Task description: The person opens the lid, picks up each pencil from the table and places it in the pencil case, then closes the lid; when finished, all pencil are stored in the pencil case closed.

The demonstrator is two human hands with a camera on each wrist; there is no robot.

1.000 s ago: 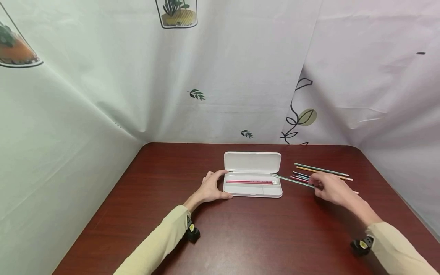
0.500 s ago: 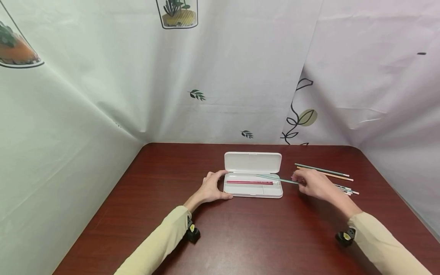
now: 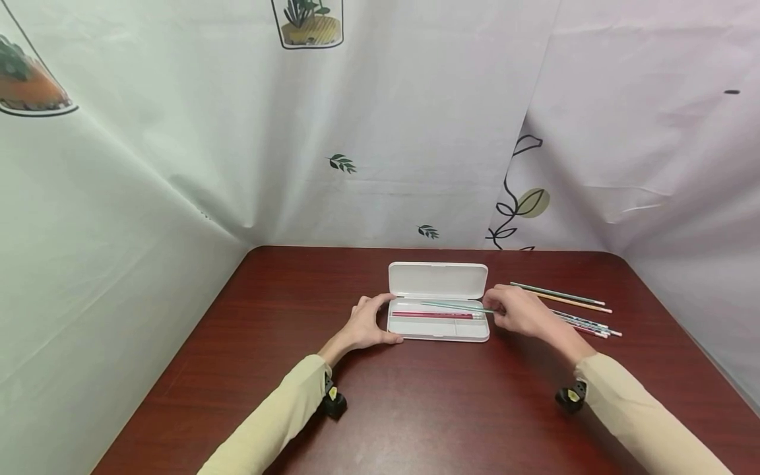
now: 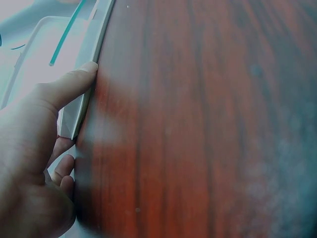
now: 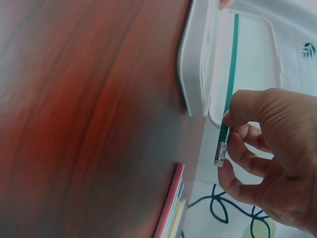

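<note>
A white pencil case (image 3: 427, 329) lies with its lid up on the table. Red pencils (image 3: 432, 315) rest in its long compartment. My left hand (image 3: 363, 324) holds the case's left end, thumb at the front edge and fingers toward the back. Between thumb and fingers my right hand (image 3: 519, 311) pinches a green pencil (image 5: 232, 74) near its eraser end. In the head view that pencil stretches leftward over the open case. The right wrist view shows its metal ferrule and white eraser sticking out past the fingers.
Right of the case lie several loose pencils: a green one (image 3: 558, 293), a yellow one (image 3: 572, 302) and a bunch of dark and red ones (image 3: 588, 324), partly behind the right hand. A printed white cloth (image 3: 380, 132) hangs behind the dark red table (image 3: 439, 409).
My right hand has moved left with the green pencil, from beside the loose pencils to the case's right end. The pencil now extends over the case. The left hand has stayed put.
</note>
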